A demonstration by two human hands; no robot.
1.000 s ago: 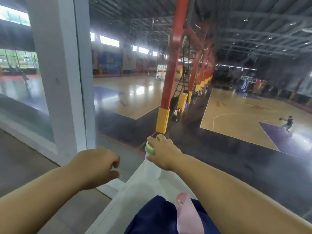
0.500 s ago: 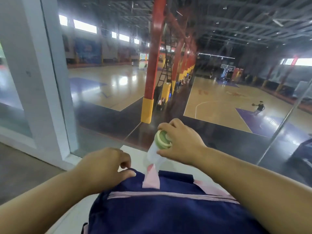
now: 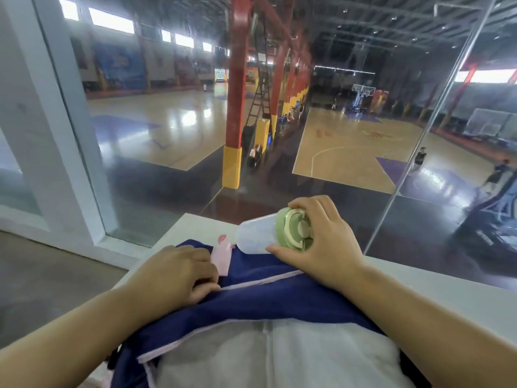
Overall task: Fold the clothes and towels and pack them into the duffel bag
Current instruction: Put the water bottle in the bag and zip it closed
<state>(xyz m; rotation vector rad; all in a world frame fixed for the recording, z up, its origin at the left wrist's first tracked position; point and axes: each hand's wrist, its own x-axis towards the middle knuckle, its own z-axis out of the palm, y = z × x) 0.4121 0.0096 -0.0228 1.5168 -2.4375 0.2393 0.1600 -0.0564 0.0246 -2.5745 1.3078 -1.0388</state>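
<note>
Right hand (image 3: 330,245) grips bottle (image 3: 257,236) by its green lid, body pointing left and away, at far end of duffel bag (image 3: 279,306). Left hand (image 3: 176,275) pinches the bag edge just beside. White towel (image 3: 265,357) lies inside, nearer the person.

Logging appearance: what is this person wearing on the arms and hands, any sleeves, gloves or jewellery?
Nothing visible. The left hand and right hand wear no gloves, and no ring, watch or bracelet shows. Both forearms are uncovered right to the frame edge, so no sleeve is in view.
</note>
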